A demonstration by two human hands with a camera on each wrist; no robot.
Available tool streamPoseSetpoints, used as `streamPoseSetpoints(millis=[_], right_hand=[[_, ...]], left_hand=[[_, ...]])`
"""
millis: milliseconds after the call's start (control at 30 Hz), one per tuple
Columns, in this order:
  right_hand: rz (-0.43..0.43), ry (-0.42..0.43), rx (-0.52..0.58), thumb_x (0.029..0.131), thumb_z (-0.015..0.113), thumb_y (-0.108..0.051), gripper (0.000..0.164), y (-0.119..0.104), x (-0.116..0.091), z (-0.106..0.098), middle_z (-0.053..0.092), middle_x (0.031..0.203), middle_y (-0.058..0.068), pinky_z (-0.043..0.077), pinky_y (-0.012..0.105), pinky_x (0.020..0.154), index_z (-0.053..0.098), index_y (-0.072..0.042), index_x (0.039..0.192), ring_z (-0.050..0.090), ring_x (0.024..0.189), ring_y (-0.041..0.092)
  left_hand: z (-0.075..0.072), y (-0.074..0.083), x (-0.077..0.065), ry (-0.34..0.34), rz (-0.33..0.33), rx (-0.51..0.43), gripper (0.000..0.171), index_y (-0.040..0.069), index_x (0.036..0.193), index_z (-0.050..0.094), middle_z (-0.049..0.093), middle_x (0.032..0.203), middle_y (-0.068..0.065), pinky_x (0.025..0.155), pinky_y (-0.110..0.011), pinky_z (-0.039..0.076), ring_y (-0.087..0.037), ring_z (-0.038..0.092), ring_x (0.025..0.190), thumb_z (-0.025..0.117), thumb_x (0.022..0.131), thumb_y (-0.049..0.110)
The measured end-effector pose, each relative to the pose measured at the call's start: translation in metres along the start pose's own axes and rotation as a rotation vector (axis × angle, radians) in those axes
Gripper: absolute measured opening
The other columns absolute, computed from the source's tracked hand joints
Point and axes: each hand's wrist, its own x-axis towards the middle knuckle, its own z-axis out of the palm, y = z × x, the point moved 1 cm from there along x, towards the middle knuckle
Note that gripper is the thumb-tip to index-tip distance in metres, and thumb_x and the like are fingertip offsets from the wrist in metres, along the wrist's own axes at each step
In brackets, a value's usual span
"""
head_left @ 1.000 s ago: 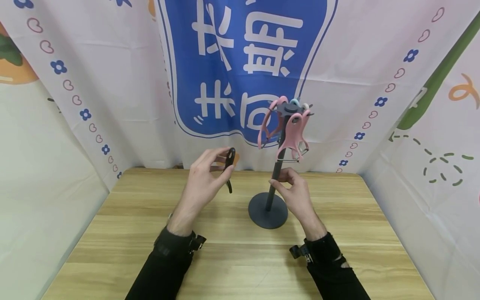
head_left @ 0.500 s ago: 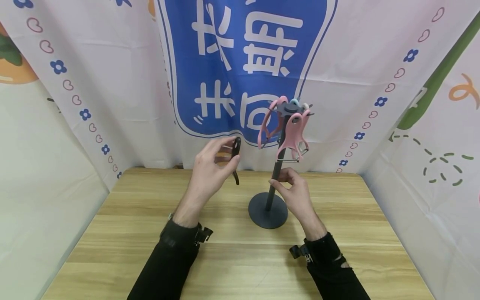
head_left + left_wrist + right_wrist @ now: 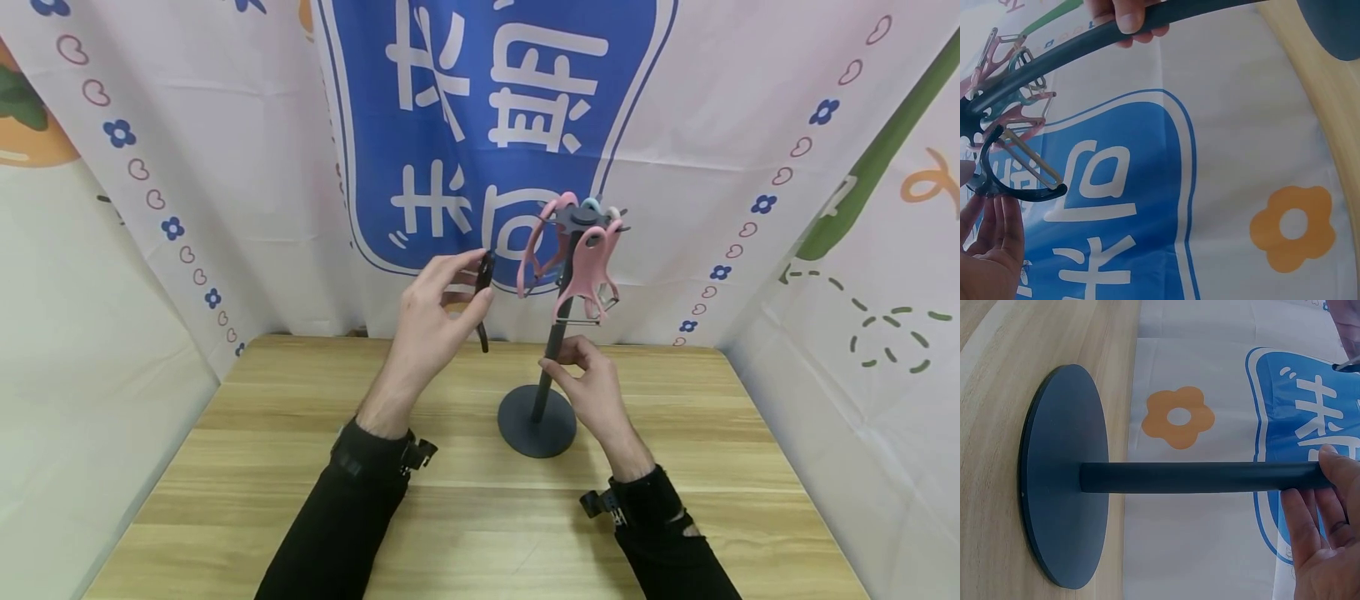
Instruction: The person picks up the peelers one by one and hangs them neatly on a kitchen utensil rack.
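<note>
A black Y-shaped peeler [image 3: 486, 273] is pinched upright between the thumb and fingers of my left hand [image 3: 431, 321], left of the stand's top and above the table. Its metal blade and curved black frame [image 3: 1038, 194] show in the left wrist view. My right hand [image 3: 592, 392] holds the dark pole [image 3: 1204, 477] of the stand between thumb and fingers, about midway up. From the stand's hooked top [image 3: 581, 218] hang several peelers, among them a pink peeler [image 3: 588, 271] in front and light blue ones partly hidden behind.
The stand's round dark base [image 3: 517, 427] rests on the wooden table [image 3: 480, 533] towards its back edge. Behind it hangs a white curtain [image 3: 247, 208] with a blue printed panel [image 3: 442, 167]. Similar cloth walls flank the table on both sides.
My left hand has risen and moved right with the black peeler, closer to the stand's top. The right hand keeps its hold on the pole, and the stand stays in place.
</note>
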Motion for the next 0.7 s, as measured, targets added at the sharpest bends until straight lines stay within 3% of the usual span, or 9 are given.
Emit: streamPoseSetpoints(millis=[267,700], right_hand=[[-0.011,-0.004,0.000,0.093,0.078,-0.031,0.026,0.009,0.001,-0.001,0.074,0.104,-0.001,0.059,0.042,0.085,0.069,-0.016,0.112,0.069,0.100,0.016],[-0.013,-0.007,0.002,0.093,0.078,-0.031,0.024,0.007,0.001,-0.001,0.074,0.104,-0.001,0.061,0.040,0.083,0.068,-0.018,0.111,0.069,0.099,0.016]], left_hand=[[0.002,0.010,0.009,-0.015,0.021,0.015,0.048,0.024,0.147,0.058,0.059,0.132,0.000,0.091,-0.029,0.057,-0.009,0.061,0.112,0.064,0.102,0.040],[0.006,0.027,0.026,-0.016,0.067,0.032,0.051,0.024,0.150,0.055,0.058,0.136,0.000,0.094,-0.025,0.054,-0.007,0.059,0.113,0.062,0.102,0.040]])
